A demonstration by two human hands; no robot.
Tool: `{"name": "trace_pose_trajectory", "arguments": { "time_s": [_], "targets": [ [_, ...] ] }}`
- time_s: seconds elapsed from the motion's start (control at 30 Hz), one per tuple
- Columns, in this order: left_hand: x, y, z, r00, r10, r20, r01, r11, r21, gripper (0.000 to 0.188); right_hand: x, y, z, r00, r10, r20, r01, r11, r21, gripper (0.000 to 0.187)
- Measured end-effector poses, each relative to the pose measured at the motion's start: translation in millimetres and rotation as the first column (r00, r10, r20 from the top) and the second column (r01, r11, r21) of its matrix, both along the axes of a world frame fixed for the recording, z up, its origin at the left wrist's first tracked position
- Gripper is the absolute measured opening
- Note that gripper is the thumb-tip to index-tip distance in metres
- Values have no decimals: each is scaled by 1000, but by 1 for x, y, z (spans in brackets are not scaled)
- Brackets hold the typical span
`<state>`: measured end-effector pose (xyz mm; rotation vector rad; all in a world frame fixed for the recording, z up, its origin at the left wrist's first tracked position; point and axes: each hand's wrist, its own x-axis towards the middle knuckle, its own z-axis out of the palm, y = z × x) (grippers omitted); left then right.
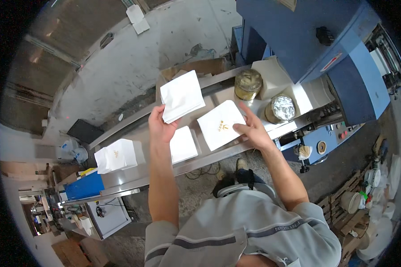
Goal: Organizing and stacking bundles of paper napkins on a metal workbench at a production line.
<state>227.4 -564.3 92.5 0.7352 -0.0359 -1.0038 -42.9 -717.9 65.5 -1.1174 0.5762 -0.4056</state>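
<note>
In my left hand (161,124) is a stack of plain white paper squares (182,94), gripped at its near left corner and tilted above the metal table. My right hand (255,130) pinches another stack of white paper squares (219,125) at its right edge, thumb on top. That one bears a small gold print and has a rounded far corner. Between my forearms, a further white stack (183,145) lies on the table (142,171). To the left, a taller printed pile (116,155) stands on the table. Whether the squares are napkins or bags cannot be made out.
Two round foil-topped tins (248,84) (280,108) stand on the right of the table beside a blue machine (294,40). A cardboard box (200,67) sits behind the table. Pallets (343,200) and white tubs (351,202) are on the floor at right.
</note>
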Motion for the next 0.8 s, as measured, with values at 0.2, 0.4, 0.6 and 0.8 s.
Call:
{"name": "trace_pose_trajectory", "arguments": {
  "time_s": [0.2, 0.4, 0.6, 0.8],
  "targets": [
    [18, -37, 17, 999, 30, 43, -28, 999, -42, 37, -7, -2, 8, 1000, 19, 21, -21, 997, 75, 81],
    [15, -28, -6, 793, -23, 609, -280, 874, 398, 39, -7, -3, 16, 996, -20, 86, 14, 997, 71, 81],
    [-78, 21, -23, 826, -204, 525, -96, 867, 489, 56, -3, 3, 17, 986, -25, 167, 21, 999, 25, 83],
    [-106, 21, -23, 917, -184, 355, 16, 903, 428, 46, 11, 24, 26, 995, 40, 95, -28, 991, -130, 78]
  ]
}}
